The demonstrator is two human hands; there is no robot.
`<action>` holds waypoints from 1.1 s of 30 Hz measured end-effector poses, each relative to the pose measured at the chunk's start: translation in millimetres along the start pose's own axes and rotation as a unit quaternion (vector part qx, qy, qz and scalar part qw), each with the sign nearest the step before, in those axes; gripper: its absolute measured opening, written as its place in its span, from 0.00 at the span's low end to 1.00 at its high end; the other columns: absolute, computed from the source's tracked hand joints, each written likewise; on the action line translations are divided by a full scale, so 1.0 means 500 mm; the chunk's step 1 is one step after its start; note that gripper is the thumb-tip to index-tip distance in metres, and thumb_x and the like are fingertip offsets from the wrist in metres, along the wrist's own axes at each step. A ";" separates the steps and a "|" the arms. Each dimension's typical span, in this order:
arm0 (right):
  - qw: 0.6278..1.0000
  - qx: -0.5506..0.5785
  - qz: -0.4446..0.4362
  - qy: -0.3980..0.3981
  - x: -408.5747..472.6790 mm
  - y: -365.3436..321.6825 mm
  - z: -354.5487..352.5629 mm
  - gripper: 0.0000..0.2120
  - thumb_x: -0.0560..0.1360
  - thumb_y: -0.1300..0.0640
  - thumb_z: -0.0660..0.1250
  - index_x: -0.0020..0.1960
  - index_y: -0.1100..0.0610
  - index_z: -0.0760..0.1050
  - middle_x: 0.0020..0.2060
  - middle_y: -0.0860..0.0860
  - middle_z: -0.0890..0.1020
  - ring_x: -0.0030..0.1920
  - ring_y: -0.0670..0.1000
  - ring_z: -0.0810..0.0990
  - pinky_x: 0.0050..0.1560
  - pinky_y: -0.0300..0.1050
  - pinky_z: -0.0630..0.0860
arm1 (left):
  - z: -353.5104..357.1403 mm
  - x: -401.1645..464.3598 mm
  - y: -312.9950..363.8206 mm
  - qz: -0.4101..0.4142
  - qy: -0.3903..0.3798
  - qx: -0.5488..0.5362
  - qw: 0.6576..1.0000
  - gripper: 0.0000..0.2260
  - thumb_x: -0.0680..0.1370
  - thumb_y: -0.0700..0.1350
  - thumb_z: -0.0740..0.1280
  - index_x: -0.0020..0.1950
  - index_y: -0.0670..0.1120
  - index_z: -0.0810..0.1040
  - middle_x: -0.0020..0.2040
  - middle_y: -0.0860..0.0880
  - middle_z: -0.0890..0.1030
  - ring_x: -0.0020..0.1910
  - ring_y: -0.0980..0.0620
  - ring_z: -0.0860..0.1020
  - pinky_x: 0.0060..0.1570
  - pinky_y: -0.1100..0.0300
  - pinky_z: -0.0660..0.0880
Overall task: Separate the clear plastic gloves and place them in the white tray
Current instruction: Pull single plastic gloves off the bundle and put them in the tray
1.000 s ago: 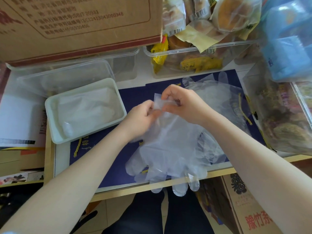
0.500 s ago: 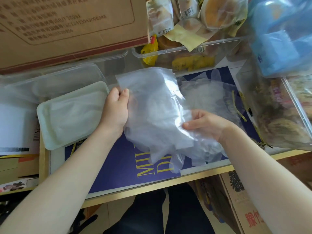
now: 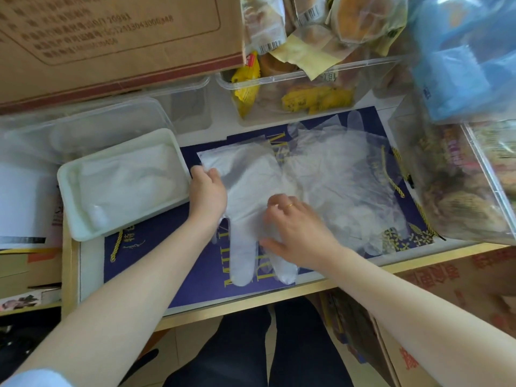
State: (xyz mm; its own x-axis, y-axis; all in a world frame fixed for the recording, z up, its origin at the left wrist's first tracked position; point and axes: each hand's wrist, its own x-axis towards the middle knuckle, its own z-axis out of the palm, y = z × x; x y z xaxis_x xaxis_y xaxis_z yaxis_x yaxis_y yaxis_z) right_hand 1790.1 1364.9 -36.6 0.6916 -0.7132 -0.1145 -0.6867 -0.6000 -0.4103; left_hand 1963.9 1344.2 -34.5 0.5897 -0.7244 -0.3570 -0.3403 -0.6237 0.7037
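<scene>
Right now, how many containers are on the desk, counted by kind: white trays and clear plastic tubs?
White tray: 1
Clear plastic tubs: 4, namely an empty one, another empty one, a snack tub and a tub at the right
Total: 5

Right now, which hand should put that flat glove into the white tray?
Probably the left hand. It grips the clear glove at its cuff edge, right beside the white tray. The right hand rests on the glove's far side, farther from the tray.
</scene>
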 end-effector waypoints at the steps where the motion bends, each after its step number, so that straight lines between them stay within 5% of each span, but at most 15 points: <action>1: 0.999 -0.021 -0.032 -0.023 -0.003 0.003 0.014 0.15 0.63 0.50 0.68 0.44 0.59 0.75 0.47 0.58 0.78 0.42 0.61 0.78 0.36 0.49 0.75 | -0.002 0.003 -0.003 0.012 -0.002 -0.013 1.000 0.06 0.83 0.45 0.52 0.52 0.43 0.64 0.39 0.51 0.67 0.35 0.53 0.66 0.29 0.60 0.60; 4: 0.996 -0.026 -0.054 -0.066 -0.016 0.017 0.030 0.08 0.67 0.52 0.66 0.36 0.57 0.74 0.39 0.55 0.76 0.35 0.58 0.77 0.28 0.44 0.68 | -0.012 0.004 -0.007 0.092 -0.017 -0.049 0.994 0.07 0.81 0.44 0.56 0.44 0.46 0.65 0.35 0.52 0.67 0.34 0.53 0.66 0.29 0.66 0.63; 7: 0.989 0.110 0.079 0.060 -0.010 0.025 0.009 0.10 0.76 0.49 0.63 0.42 0.55 0.74 0.40 0.50 0.73 0.40 0.52 0.72 0.38 0.45 0.67 | -0.031 -0.007 -0.004 0.173 -0.066 -0.115 0.976 0.08 0.79 0.45 0.61 0.41 0.54 0.67 0.35 0.55 0.73 0.35 0.56 0.71 0.36 0.65 0.68; 10: 0.906 0.311 0.228 0.175 0.030 0.033 -0.040 0.18 0.72 0.49 0.70 0.57 0.56 0.71 0.52 0.49 0.74 0.53 0.48 0.72 0.52 0.41 0.67 | -0.055 -0.024 -0.003 0.221 -0.121 -0.185 0.950 0.04 0.77 0.46 0.63 0.43 0.54 0.72 0.37 0.59 0.79 0.37 0.61 0.76 0.42 0.64 0.72; 12: 0.823 0.485 0.255 0.146 0.052 0.028 -0.077 0.29 0.67 0.44 0.73 0.62 0.55 0.70 0.55 0.52 0.78 0.56 0.48 0.76 0.54 0.43 0.72 | -0.068 -0.035 -0.002 0.248 -0.153 -0.208 0.934 0.03 0.77 0.45 0.62 0.44 0.53 0.72 0.36 0.61 0.79 0.37 0.63 0.75 0.42 0.67 0.72; 13: 0.793 0.542 0.256 0.111 0.058 0.030 -0.091 0.27 0.65 0.43 0.74 0.59 0.55 0.73 0.50 0.54 0.81 0.50 0.47 0.79 0.49 0.43 0.74 | -0.072 -0.038 -0.001 0.255 -0.165 -0.217 0.928 0.03 0.77 0.45 0.62 0.44 0.53 0.72 0.36 0.62 0.79 0.36 0.63 0.75 0.41 0.67 0.71; 15: 0.785 0.580 0.215 0.040 0.060 0.025 -0.118 0.06 0.71 0.51 0.71 0.38 0.53 0.80 0.27 0.49 0.80 0.29 0.41 0.77 0.32 0.33 0.71 | -0.082 -0.037 -0.003 0.261 -0.174 -0.224 0.923 0.03 0.76 0.45 0.62 0.44 0.52 0.72 0.35 0.61 0.78 0.35 0.63 0.73 0.41 0.67 0.70; 17: 0.791 0.583 0.183 0.003 0.066 0.018 -0.123 0.20 0.76 0.63 0.64 0.26 0.52 0.75 0.18 0.43 0.72 0.19 0.39 0.68 0.22 0.27 0.62 | -0.091 -0.032 -0.010 0.255 -0.151 -0.229 0.927 0.03 0.76 0.46 0.62 0.43 0.54 0.72 0.35 0.61 0.78 0.36 0.62 0.73 0.42 0.65 0.70; 20: 0.826 0.522 0.205 -0.046 0.058 0.029 -0.101 0.09 0.76 0.64 0.65 0.37 0.56 0.74 0.24 0.45 0.76 0.25 0.41 0.72 0.28 0.31 0.68 | -0.102 -0.025 -0.018 0.232 -0.081 -0.205 0.947 0.05 0.77 0.46 0.62 0.42 0.55 0.73 0.34 0.63 0.78 0.35 0.64 0.74 0.41 0.67 0.71; 22: 0.885 0.396 0.242 -0.031 0.049 0.060 -0.066 0.04 0.75 0.61 0.67 0.48 0.55 0.74 0.37 0.49 0.80 0.36 0.45 0.78 0.40 0.40 0.73 | -0.106 -0.020 -0.017 0.207 -0.059 -0.176 0.960 0.08 0.79 0.44 0.63 0.42 0.55 0.72 0.33 0.63 0.79 0.34 0.65 0.74 0.39 0.69 0.71; 24: 0.945 0.191 0.265 0.001 0.035 0.099 -0.042 0.17 0.74 0.57 0.68 0.63 0.56 0.71 0.57 0.55 0.77 0.56 0.53 0.76 0.56 0.48 0.72 | -0.106 -0.014 -0.015 0.177 -0.073 -0.156 0.969 0.07 0.79 0.43 0.63 0.43 0.53 0.74 0.36 0.59 0.80 0.37 0.59 0.77 0.42 0.61 0.74; 26: 0.947 0.057 0.314 0.031 0.016 0.130 -0.036 0.30 0.75 0.50 0.67 0.72 0.59 0.61 0.70 0.58 0.65 0.69 0.59 0.64 0.67 0.52 0.62 | -0.104 -0.009 -0.013 0.167 -0.111 -0.121 0.972 0.05 0.79 0.44 0.62 0.44 0.50 0.76 0.39 0.51 0.82 0.41 0.48 0.80 0.43 0.51 0.76; 29: 0.933 -0.002 0.360 0.013 0.000 0.161 -0.028 0.37 0.74 0.43 0.64 0.74 0.61 0.55 0.73 0.57 0.59 0.71 0.61 0.59 0.69 0.55 0.60 | -0.095 -0.011 -0.010 0.153 -0.192 -0.131 0.961 0.06 0.79 0.45 0.63 0.44 0.49 0.78 0.40 0.45 0.83 0.40 0.44 0.80 0.40 0.48 0.77; 33: 0.942 -0.043 0.327 0.058 -0.007 0.166 -0.019 0.24 0.76 0.47 0.64 0.66 0.59 0.68 0.67 0.55 0.68 0.63 0.60 0.67 0.59 0.54 0.68 | -0.078 -0.016 -0.016 0.152 -0.300 -0.120 0.934 0.04 0.76 0.47 0.66 0.44 0.51 0.80 0.40 0.49 0.83 0.39 0.52 0.80 0.45 0.54 0.75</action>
State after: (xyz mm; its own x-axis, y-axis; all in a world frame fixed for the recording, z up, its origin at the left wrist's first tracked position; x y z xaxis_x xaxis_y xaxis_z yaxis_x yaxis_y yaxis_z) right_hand 1728.5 1314.0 -61.9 0.0873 -0.9725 -0.2157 -0.9766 -0.0409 -0.2111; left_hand 1990.1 1366.4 -13.2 -0.0491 -0.9361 -0.3482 -0.2079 -0.3315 0.9203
